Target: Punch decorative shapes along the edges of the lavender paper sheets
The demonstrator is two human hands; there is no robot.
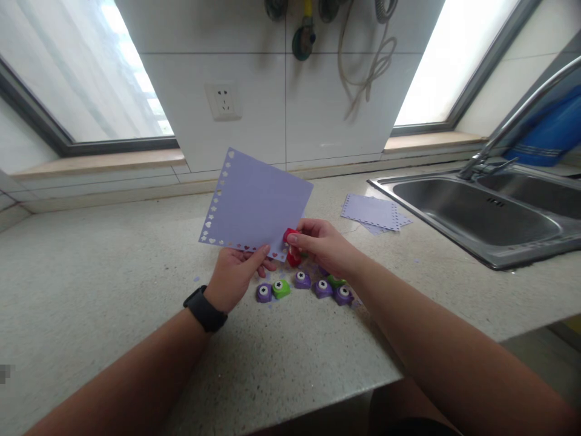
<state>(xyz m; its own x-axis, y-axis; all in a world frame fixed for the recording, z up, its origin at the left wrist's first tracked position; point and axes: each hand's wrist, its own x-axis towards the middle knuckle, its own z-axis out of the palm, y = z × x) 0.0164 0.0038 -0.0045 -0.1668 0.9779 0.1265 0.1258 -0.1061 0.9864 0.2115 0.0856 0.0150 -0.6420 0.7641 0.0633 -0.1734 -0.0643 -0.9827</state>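
Observation:
A purple sheet of paper is held up, tilted, with small cut-out shapes along its left and lower edges. My left hand pinches its lower edge between thumb and fingers. At the sheet's lower right corner, my right hand grips a red craft punch, which sits against the paper's edge. Part of another red piece shows just below. Under the hands on the counter lie several purple punches and a green punch; another green one is partly hidden behind them.
Punched purple sheets lie stacked on the speckled counter at the right, beside a steel sink with a faucet. Small paper bits are scattered around the punches. A wall socket and hanging hoses are behind.

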